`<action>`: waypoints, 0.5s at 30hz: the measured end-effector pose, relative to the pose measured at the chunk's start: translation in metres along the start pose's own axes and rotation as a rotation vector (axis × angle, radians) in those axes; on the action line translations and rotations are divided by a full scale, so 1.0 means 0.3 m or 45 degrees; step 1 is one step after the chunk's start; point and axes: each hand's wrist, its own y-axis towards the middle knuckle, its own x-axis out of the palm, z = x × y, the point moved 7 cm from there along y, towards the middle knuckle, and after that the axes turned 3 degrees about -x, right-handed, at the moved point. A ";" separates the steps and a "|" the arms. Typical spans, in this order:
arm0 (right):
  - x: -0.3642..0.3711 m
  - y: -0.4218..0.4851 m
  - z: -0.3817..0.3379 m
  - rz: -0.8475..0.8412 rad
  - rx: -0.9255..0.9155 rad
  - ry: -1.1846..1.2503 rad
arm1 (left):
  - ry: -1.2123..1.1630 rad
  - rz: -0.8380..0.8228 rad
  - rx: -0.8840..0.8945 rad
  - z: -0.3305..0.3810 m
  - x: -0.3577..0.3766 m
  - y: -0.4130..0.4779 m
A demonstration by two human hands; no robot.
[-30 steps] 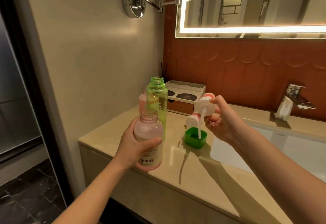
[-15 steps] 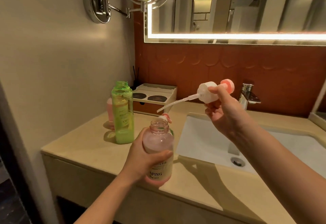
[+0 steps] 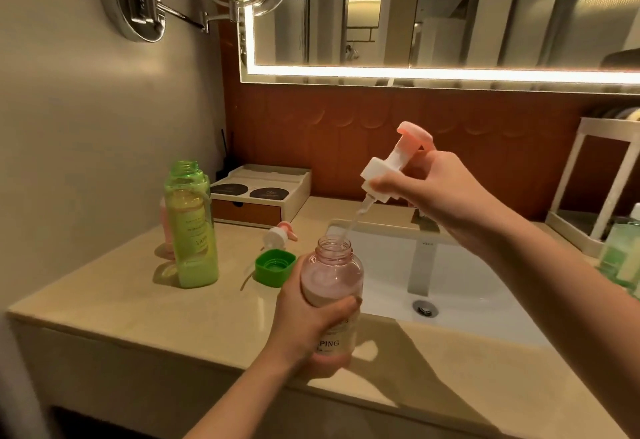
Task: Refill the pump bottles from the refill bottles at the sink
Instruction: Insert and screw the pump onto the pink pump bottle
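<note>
My left hand (image 3: pixel 308 331) grips a clear pink pump bottle (image 3: pixel 332 286) with an open neck, held over the counter's front edge beside the sink. My right hand (image 3: pixel 436 193) holds a white and pink pump head (image 3: pixel 391 165) above it, tilted, with its dip tube reaching down into the bottle's neck. A tall green refill bottle (image 3: pixel 192 227) stands uncapped at the left. Its green cap (image 3: pixel 273 267) lies on the counter. Behind the cap lies a second pump head (image 3: pixel 278 234). A pink bottle (image 3: pixel 167 227) is partly hidden behind the green one.
The white sink basin (image 3: pixel 450 283) with its drain is at the right; the tap is mostly hidden behind my right arm. A white box with a drawer (image 3: pixel 259 196) stands against the back wall. A white rack (image 3: pixel 595 189) and green bottles (image 3: pixel 620 255) are at the far right.
My right hand has turned the pump head from nearly level to tube-down and brought the tube tip into the pink bottle's neck. The view has shifted to the right.
</note>
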 end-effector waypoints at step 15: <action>0.194 -0.007 -0.001 -0.476 -0.193 -0.357 | 0.056 0.025 0.031 0.006 0.001 0.000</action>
